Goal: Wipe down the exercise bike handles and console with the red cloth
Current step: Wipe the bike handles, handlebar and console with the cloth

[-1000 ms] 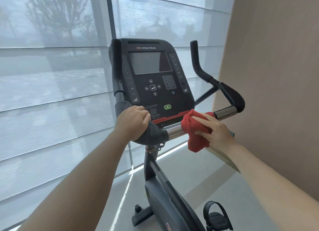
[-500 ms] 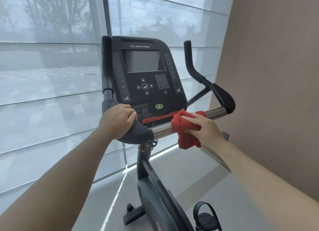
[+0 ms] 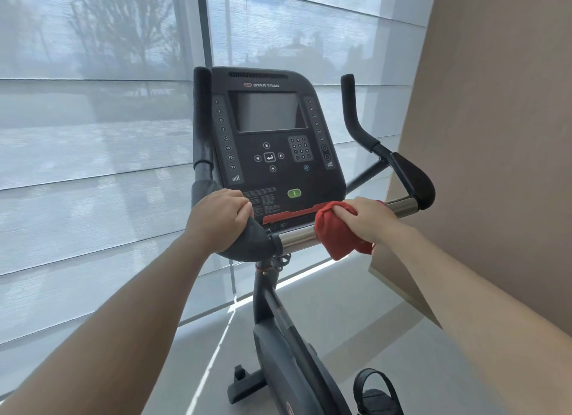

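Observation:
A black exercise bike stands in front of me with its dark console (image 3: pixel 272 142) facing me. My left hand (image 3: pixel 218 218) grips the black padded left handle (image 3: pixel 247 241). My right hand (image 3: pixel 370 218) holds the red cloth (image 3: pixel 337 235) wrapped over the chrome crossbar (image 3: pixel 297 236), just right of the console's lower edge. The cloth hangs below the bar. The right padded grip (image 3: pixel 413 176) and the curved upright right handle (image 3: pixel 353 117) are bare. A black upright left handle (image 3: pixel 201 120) rises beside the console.
Large windows with translucent blinds (image 3: pixel 93 135) fill the left and back. A tan wall (image 3: pixel 501 135) stands close on the right. The bike frame (image 3: pixel 288 337) and a pedal with strap (image 3: pixel 376 393) are below, on a grey floor (image 3: pixel 340 306).
My right hand has slid the red cloth a little to the left along the chrome bar and curled more over it. My left hand keeps its grip on the left handle.

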Action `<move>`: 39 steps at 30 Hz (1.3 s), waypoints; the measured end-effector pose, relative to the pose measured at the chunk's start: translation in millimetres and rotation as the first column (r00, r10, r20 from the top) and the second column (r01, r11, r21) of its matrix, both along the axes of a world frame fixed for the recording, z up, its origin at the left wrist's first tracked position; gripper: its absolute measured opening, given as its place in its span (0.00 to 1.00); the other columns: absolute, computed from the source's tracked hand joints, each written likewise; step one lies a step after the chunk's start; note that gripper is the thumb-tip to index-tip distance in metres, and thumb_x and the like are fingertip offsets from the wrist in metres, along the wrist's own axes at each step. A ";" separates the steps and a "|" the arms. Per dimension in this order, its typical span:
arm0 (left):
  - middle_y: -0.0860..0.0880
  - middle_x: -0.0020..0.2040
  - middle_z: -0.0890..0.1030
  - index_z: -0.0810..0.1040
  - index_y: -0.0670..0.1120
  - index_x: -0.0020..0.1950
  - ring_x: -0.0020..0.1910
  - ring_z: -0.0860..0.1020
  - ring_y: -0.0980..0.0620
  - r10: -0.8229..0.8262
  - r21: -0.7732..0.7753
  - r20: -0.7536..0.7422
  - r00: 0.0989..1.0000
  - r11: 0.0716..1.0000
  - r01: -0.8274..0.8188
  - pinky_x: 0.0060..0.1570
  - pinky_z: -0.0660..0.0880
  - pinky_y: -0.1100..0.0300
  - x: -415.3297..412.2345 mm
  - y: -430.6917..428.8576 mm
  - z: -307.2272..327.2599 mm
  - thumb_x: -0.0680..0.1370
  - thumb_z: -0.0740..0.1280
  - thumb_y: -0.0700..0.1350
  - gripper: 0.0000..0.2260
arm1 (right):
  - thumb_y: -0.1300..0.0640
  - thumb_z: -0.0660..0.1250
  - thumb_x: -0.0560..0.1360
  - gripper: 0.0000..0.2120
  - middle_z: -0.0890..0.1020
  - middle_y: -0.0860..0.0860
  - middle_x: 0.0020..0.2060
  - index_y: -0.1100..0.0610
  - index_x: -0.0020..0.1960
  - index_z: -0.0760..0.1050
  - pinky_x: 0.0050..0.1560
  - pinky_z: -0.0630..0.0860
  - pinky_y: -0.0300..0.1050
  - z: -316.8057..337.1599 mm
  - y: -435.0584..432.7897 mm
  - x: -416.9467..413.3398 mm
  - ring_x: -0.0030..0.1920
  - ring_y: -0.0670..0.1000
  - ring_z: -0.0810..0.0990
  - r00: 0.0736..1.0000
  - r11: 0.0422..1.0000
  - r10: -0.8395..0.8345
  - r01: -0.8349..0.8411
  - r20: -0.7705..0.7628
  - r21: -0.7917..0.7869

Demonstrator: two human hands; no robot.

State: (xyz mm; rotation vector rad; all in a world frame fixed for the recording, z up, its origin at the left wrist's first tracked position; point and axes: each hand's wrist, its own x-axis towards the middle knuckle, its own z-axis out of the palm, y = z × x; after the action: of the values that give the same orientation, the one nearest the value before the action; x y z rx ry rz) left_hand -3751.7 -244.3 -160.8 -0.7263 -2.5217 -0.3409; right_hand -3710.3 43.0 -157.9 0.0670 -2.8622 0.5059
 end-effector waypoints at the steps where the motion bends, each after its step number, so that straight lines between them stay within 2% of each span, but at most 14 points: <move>1: 0.54 0.41 0.78 0.77 0.51 0.36 0.47 0.74 0.52 -0.005 0.001 0.000 1.000 1.000 0.005 0.49 0.70 0.56 -0.4 -0.4 0.2 0.75 0.49 0.49 0.18 | 0.43 0.52 0.79 0.18 0.81 0.50 0.48 0.51 0.53 0.76 0.49 0.66 0.46 2.8 -8.1 -0.5 0.49 0.52 0.76 0.999 1.000 0.024 -0.023 0.032 -0.021; 6: 0.54 0.40 0.77 0.76 0.52 0.35 0.47 0.74 0.52 -0.015 0.012 0.003 1.000 1.000 0.015 0.49 0.70 0.55 -0.5 -0.9 0.6 0.75 0.49 0.49 0.17 | 0.42 0.53 0.78 0.17 0.81 0.48 0.47 0.50 0.52 0.76 0.53 0.72 0.51 9.5 -59.1 7.2 0.50 0.52 0.78 0.976 0.979 0.204 -0.201 0.082 -0.042; 10: 0.53 0.41 0.78 0.78 0.50 0.36 0.47 0.75 0.52 -0.017 0.023 -0.001 1.000 1.000 0.017 0.50 0.70 0.55 0.3 -0.4 0.9 0.75 0.50 0.49 0.18 | 0.41 0.53 0.77 0.16 0.79 0.49 0.48 0.48 0.53 0.75 0.55 0.72 0.53 -0.6 -95.5 15.1 0.50 0.52 0.77 0.956 0.956 0.292 -0.291 -0.015 0.031; 13: 0.53 0.41 0.78 0.78 0.49 0.37 0.47 0.74 0.52 -0.030 0.015 0.001 1.000 0.999 0.030 0.50 0.69 0.56 2.3 -1.4 0.4 0.75 0.49 0.48 0.18 | 0.41 0.54 0.78 0.16 0.80 0.49 0.51 0.47 0.57 0.74 0.58 0.70 0.50 -6.3 -85.2 16.8 0.52 0.51 0.76 0.938 0.941 0.337 -0.339 -0.077 -0.015; 16: 0.53 0.42 0.78 0.79 0.49 0.38 0.48 0.75 0.52 -0.030 0.010 -0.003 1.000 1.000 0.030 0.51 0.70 0.56 3.0 -1.7 0.2 0.75 0.49 0.48 0.19 | 0.43 0.55 0.78 0.14 0.80 0.48 0.49 0.48 0.55 0.75 0.58 0.71 0.50 -12.2 -62.1 10.3 0.51 0.50 0.77 0.943 0.947 0.309 -0.317 -0.121 -0.050; 20: 0.53 0.42 0.78 0.78 0.48 0.39 0.47 0.74 0.52 -0.040 -0.004 -0.009 0.999 0.999 0.040 0.51 0.69 0.57 2.5 -2.7 1.0 0.76 0.49 0.48 0.19 | 0.45 0.55 0.79 0.14 0.79 0.49 0.42 0.51 0.49 0.75 0.53 0.73 0.54 -22.8 -51.1 4.1 0.45 0.50 0.77 0.942 0.967 0.207 -0.238 -0.263 -0.093; 23: 0.51 0.42 0.78 0.78 0.47 0.40 0.47 0.74 0.51 -0.071 -0.052 0.006 0.997 0.996 0.071 0.52 0.69 0.57 1.9 -4.3 3.0 0.77 0.49 0.48 0.19 | 0.43 0.55 0.77 0.16 0.79 0.48 0.47 0.50 0.54 0.76 0.56 0.73 0.51 -31.1 -54.6 11.2 0.49 0.50 0.77 0.921 0.960 0.216 -0.260 -0.325 -0.099; 26: 0.50 0.45 0.79 0.79 0.45 0.43 0.50 0.74 0.50 -0.113 -0.057 0.049 0.992 0.992 0.116 0.55 0.68 0.57 -1.6 -5.7 6.3 0.79 0.52 0.44 0.16 | 0.40 0.53 0.76 0.20 0.77 0.45 0.53 0.48 0.58 0.76 0.63 0.66 0.47 -36.1 -56.0 18.1 0.56 0.48 0.74 0.912 0.952 0.239 -0.288 -0.333 -0.107; 28: 0.49 0.48 0.81 0.79 0.44 0.46 0.51 0.75 0.50 -0.161 0.011 0.103 0.982 0.987 0.161 0.56 0.70 0.55 -3.6 -9.5 9.8 0.79 0.55 0.39 0.13 | 0.43 0.55 0.76 0.18 0.77 0.44 0.55 0.48 0.59 0.76 0.65 0.65 0.46 -34.9 -58.5 21.4 0.58 0.46 0.73 0.918 0.938 0.228 -0.296 -0.323 -0.179; 30: 0.48 0.47 0.81 0.79 0.43 0.48 0.49 0.77 0.49 -0.223 0.087 0.113 0.968 0.973 0.214 0.54 0.72 0.53 -6.6 -15.3 14.9 0.77 0.55 0.34 0.13 | 0.46 0.57 0.78 0.13 0.78 0.43 0.53 0.48 0.57 0.76 0.64 0.68 0.47 -28.4 -67.9 26.3 0.56 0.43 0.74 0.931 0.900 0.190 -0.292 -0.313 -0.323; 32: 0.48 0.46 0.81 0.78 0.43 0.49 0.48 0.76 0.49 -0.256 0.081 0.065 0.965 0.965 0.251 0.51 0.73 0.53 -11.3 -20.8 20.7 0.75 0.55 0.31 0.14 | 0.46 0.57 0.78 0.09 0.78 0.42 0.52 0.43 0.54 0.74 0.61 0.71 0.46 -16.6 -84.7 33.5 0.55 0.42 0.75 0.949 0.828 0.134 -0.266 -0.285 -0.494; 34: 0.48 0.46 0.80 0.78 0.43 0.49 0.49 0.76 0.48 -0.267 0.040 0.022 0.964 0.963 0.266 0.50 0.74 0.52 -21.6 -26.7 25.5 0.74 0.55 0.32 0.14 | 0.45 0.57 0.78 0.06 0.78 0.41 0.51 0.38 0.51 0.72 0.59 0.72 0.44 -6.3 -106.6 40.2 0.54 0.41 0.76 0.950 0.786 0.090 -0.251 -0.297 -0.565; 36: 0.48 0.47 0.80 0.79 0.45 0.48 0.50 0.76 0.48 -0.285 0.005 0.016 0.958 0.958 0.285 0.50 0.74 0.52 -36.7 -32.5 28.8 0.74 0.56 0.35 0.13 | 0.45 0.58 0.78 0.07 0.78 0.42 0.52 0.40 0.52 0.74 0.60 0.70 0.41 -4.5 -133.3 42.7 0.55 0.41 0.75 0.953 0.816 0.090 -0.238 -0.291 -0.527; 39: 0.47 0.47 0.81 0.81 0.46 0.45 0.51 0.77 0.47 -0.327 -0.017 0.075 0.942 0.944 0.329 0.53 0.73 0.53 -52.9 -36.5 30.8 0.73 0.56 0.41 0.13 | 0.41 0.53 0.77 0.20 0.77 0.47 0.57 0.46 0.64 0.71 0.65 0.67 0.47 -24.5 -169.4 40.1 0.59 0.49 0.73 0.947 0.967 0.044 -0.120 -0.317 -0.226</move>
State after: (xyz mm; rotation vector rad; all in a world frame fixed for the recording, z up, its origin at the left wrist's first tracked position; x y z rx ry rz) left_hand -3804.6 -280.8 -130.1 -1.1700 -2.4719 -0.4509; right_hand -3670.3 -126.5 -182.4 0.2058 -2.4800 0.7835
